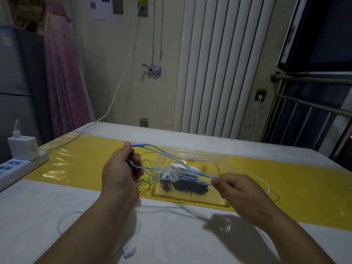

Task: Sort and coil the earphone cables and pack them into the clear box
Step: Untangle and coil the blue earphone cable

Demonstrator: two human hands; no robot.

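Far left of the clear box (pixel 219 164), at the table edge, sits a power strip (pixel 21 166) w/ a white charger (pixel 22 147) plugged in; neither is part of the job. Left of the box & nearer the person, a white cable (pixel 62 220) lies loose on the bare table. A white earbud (pixel 129 251) lies nearer the person again. This set is uncoiled & not packed.

Just left of the box the left hand (pixel 120 174) is raised, fingers curled round one end of the blue cable (pixel 171 162) loops. Thumb & forefinger pinch a stiff blue piece, prob. the inline remote or plug; which one can't be told. Beside that hand, close to the box's left wall, a green cable (pixel 147 168) lies in a loose tangle on the yellow mat (pixel 85 159), also uncoiled.

The blue cable runs in several long strands over the box's front-left part, held above it, not inside. Inside the box a black cable (pixel 188 186) is bunched on the floor, w/ white earphones (pixel 171 173) at its left end. So approx. two sets look packed.

At the box's front-right corner the right hand (pixel 240 189) pinches the other end of the blue loops btw thumb & forefinger, other fingers curled in. Right of the box a thin white lead (pixel 266 187) lies loose, partly on the mat.

Judged from this, the task is roughly midway. The blue set is being gathered into loops & isn't in the box yet. The green set & the loose white ones are left to coil & pack.
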